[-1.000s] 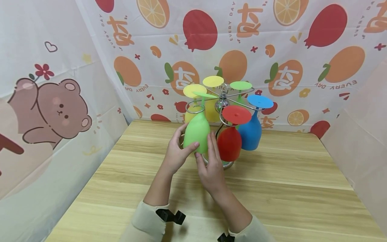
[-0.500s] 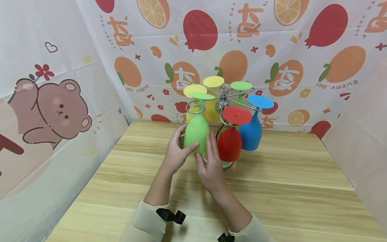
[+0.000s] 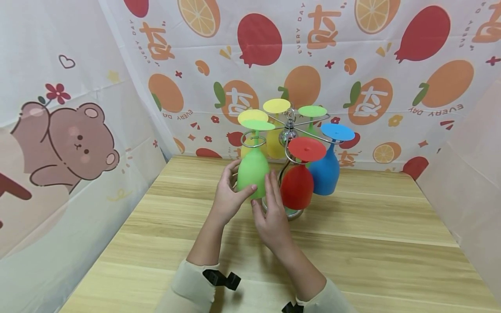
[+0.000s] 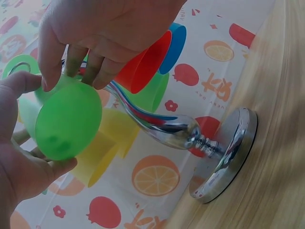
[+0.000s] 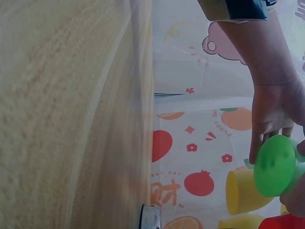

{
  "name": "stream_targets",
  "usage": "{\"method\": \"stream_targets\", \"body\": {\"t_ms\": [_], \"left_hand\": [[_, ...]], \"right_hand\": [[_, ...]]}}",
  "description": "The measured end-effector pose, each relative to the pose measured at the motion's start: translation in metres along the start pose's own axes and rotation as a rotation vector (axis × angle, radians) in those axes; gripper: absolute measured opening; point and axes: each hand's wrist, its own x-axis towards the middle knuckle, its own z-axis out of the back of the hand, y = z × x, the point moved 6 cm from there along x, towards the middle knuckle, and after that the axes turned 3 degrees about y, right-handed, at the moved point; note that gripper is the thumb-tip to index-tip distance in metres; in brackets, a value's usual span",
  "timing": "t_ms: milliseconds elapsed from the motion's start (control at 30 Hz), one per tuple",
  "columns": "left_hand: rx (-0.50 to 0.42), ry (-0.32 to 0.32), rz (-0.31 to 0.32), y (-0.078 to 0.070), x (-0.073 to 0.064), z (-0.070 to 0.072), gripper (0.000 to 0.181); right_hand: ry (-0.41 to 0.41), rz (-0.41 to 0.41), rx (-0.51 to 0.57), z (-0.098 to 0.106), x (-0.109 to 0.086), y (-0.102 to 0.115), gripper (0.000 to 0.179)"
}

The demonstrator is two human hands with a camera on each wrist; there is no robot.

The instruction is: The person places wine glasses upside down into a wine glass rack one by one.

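Note:
A green plastic goblet [image 3: 252, 174] hangs upside down, its stem within the front-left wire loop of a chrome glass rack [image 3: 288, 137]. Its round foot [image 3: 256, 125] lies slightly above that loop. My left hand [image 3: 228, 198] grips the bowl from the left, thumb across the front and fingers behind. With fingers nearly straight, my right hand [image 3: 272, 221] touches the bowl's right side. In the left wrist view the goblet's rim [image 4: 69, 121] faces the camera, and both hands are around the bowl. The right wrist view shows the same green bowl [image 5: 275, 164] between the hands.
Red [image 3: 297, 187], blue [image 3: 325, 174], yellow [image 3: 276, 143] and another green goblet [image 3: 312, 111] hang inverted from the rack's other loops. The red one is close beside my right fingers. The rack's round base [image 4: 238, 138] stands on the wooden table [image 3: 372, 261]. Printed cloth surrounds the table.
The goblet's foot has gone from tilted to nearly level and shifted a little left. The bowl and my right fingers have moved slightly left; my left hand keeps its grip.

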Motion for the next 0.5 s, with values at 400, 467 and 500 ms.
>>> {"method": "stream_targets", "body": {"t_ms": [400, 467, 500], "left_hand": [[0.059, -0.019, 0.01, -0.0009, 0.0, 0.0019, 0.088], [0.064, -0.019, 0.016, -0.0007, -0.0003, 0.0023, 0.088], [0.068, -0.02, 0.019, -0.0005, -0.0004, 0.0024, 0.089]], "right_hand": [[0.021, 0.0, -0.023, -0.0015, 0.0004, 0.0023, 0.078], [0.025, 0.001, -0.025, -0.0014, 0.0002, 0.0028, 0.077], [0.027, 0.0, -0.028, -0.0015, 0.0001, 0.0029, 0.077]]}}
